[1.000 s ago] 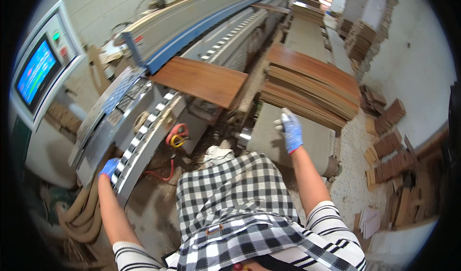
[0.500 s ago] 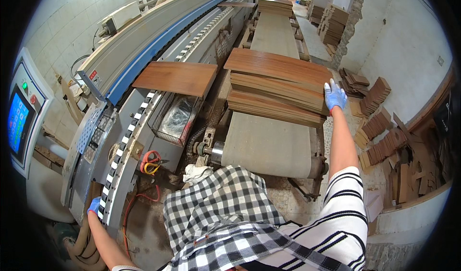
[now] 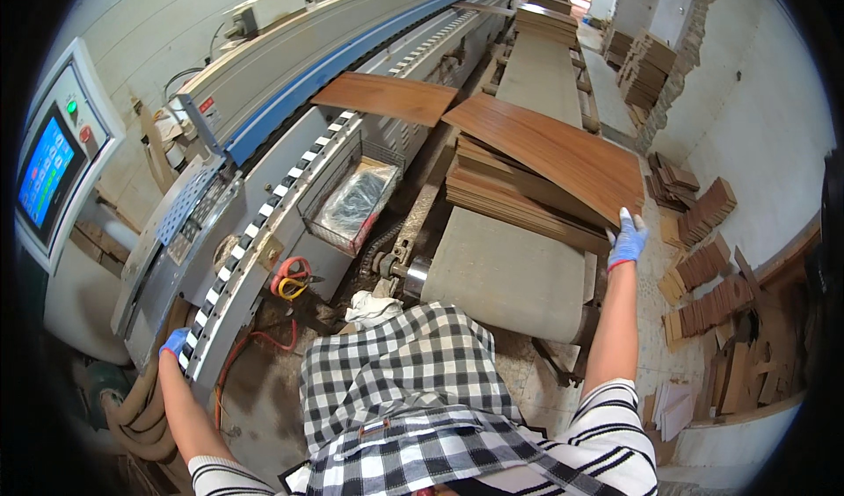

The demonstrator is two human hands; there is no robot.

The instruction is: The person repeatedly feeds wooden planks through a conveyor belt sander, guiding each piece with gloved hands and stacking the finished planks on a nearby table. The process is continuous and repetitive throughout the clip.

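My right hand [image 3: 628,239], in a blue and white glove, is closed on the near right corner of the top wood panel [image 3: 563,149]. That brown panel lies askew over a stack of similar panels [image 3: 510,190], its near edge lifted off them on the right. The stack sits on a grey belt conveyor [image 3: 501,267]. At lower left my gloved left hand [image 3: 175,344] touches the near end of a rail with black and white blocks [image 3: 236,255]; its fingers are mostly hidden. Another brown panel [image 3: 387,97] lies across the machine's feed track, under the blue beam.
A control panel with a lit screen [image 3: 48,175] stands at left. Beside the rail are a wire basket [image 3: 352,199] holding a plastic-wrapped item and red- and yellow-handled scissors [image 3: 294,278]. Stacked boards [image 3: 705,210] line the right wall. More panel stacks [image 3: 545,23] stand farther along the conveyor.
The top panel has swung askew, its right end pulled nearer and lifted off the stack by my right hand. My left hand stays at the rail's end. The whole view has shifted slightly.
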